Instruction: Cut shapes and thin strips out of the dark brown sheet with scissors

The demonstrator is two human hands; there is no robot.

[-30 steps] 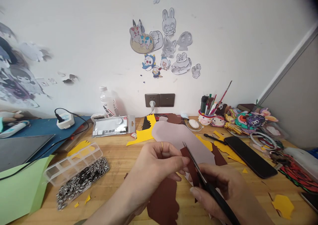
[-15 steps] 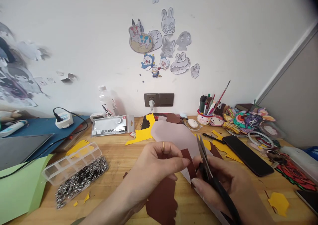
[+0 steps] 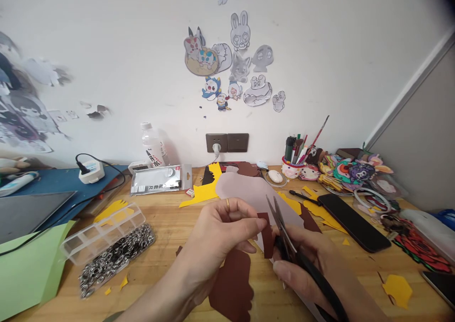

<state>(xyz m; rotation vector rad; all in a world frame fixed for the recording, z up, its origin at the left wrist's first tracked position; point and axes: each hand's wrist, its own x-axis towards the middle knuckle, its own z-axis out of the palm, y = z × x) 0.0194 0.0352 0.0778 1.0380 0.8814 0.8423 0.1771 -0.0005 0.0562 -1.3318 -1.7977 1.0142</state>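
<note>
My left hand (image 3: pixel 223 229) pinches a small strip of dark brown paper (image 3: pixel 266 234) between thumb and fingers; a ring shows on one finger. My right hand (image 3: pixel 309 265) grips black-handled scissors (image 3: pixel 284 229), whose slightly parted blades point up and left beside the brown strip. Both hands hover over the wooden desk (image 3: pixel 170 227). A larger brown paper piece (image 3: pixel 231 284) lies under them, and a pale pink sheet (image 3: pixel 249 192) lies just behind.
A clear compartment box (image 3: pixel 103 232) and a heap of metal eyelets (image 3: pixel 113 260) lie at left, beside green paper (image 3: pixel 24 265). Yellow scraps (image 3: pixel 398 289), a black phone (image 3: pixel 353 222), a pen cup (image 3: pixel 293 168), stickers and a water bottle (image 3: pixel 152 147) stand around.
The scissors swung from pointing up-left to more upright, then back leftward against the brown strip. My left hand turned the strip slightly and shifted a little left.
</note>
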